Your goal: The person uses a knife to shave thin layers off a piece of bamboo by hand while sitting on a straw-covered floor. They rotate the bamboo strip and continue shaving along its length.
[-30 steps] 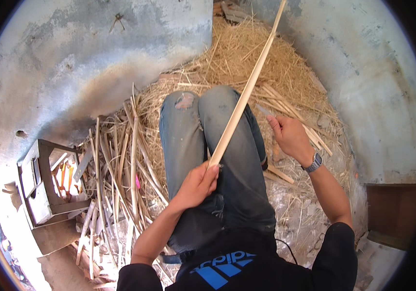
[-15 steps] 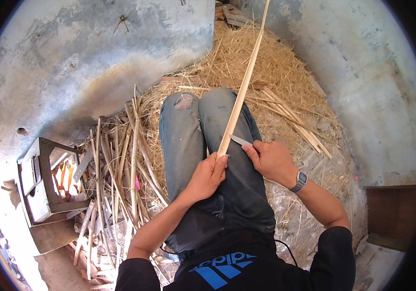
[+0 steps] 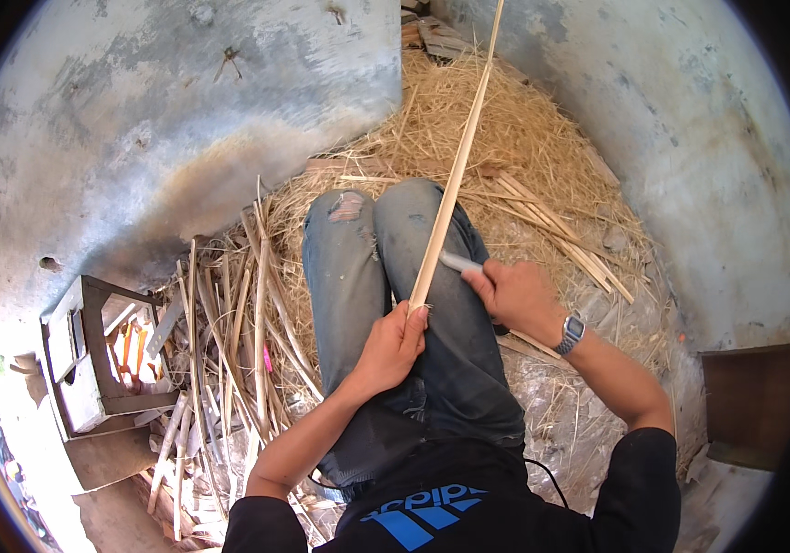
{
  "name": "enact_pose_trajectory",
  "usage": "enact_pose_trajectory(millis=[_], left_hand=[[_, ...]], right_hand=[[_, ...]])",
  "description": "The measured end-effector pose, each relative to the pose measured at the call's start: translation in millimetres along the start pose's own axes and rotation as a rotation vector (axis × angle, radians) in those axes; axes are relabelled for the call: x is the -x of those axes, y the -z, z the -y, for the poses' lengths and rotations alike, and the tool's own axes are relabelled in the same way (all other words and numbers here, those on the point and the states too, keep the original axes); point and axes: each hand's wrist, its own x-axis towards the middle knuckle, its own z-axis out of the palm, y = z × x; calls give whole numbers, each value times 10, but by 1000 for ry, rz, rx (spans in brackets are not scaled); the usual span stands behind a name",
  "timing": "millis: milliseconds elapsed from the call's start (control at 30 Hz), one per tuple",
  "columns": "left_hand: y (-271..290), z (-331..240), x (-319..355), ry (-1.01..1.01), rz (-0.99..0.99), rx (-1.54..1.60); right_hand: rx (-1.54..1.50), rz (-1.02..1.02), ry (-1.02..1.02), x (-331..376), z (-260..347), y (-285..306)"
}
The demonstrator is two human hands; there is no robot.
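Looking straight down at a seated person in torn blue jeans (image 3: 358, 276), knees together, and a long pale bamboo strip (image 3: 455, 175) runs up from the lap and away past the top edge of the view. The left hand (image 3: 393, 343) has its grip closed around the near end of that strip, right over the thigh. The right hand (image 3: 516, 297), a watch (image 3: 571, 333) on its wrist, is a closed fist around a knife (image 3: 459, 263), whose blade pokes out leftward and meets the strip just above the left hand's hold.

Now the ground. It's a bare concrete floor (image 3: 183, 120), grey, stained and blotchy, with a rusty-brown smear near the middle. A thick heap of straw-coloured shavings (image 3: 514, 138) spreads out beyond the knees. To the right of the legs, a small bundle of cut slats (image 3: 561, 230) lies slantwise on the shavings. On the person's left, a loose pile of longer, rougher bamboo strips (image 3: 238, 323) fans out across the floor, just beside the left leg. Further left stands a small grey wooden stool (image 3: 91, 359), with orange pieces showing through its frame. Crumpled clear plastic sheeting (image 3: 579, 415) lies under the right elbow, and a dark brown board (image 3: 749, 401) sits at the right edge.
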Motion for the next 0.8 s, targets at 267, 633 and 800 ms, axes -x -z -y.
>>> enact_pose_trajectory(millis=[267, 633, 800], left_hand=[[83, 16, 151, 129, 88, 210], [214, 3, 382, 212, 127, 411], [251, 8, 424, 231, 99, 452]], right_hand=[[13, 27, 4, -112, -21, 72], [22, 164, 115, 40, 268, 65], [-26, 101, -19, -205, 91, 133]])
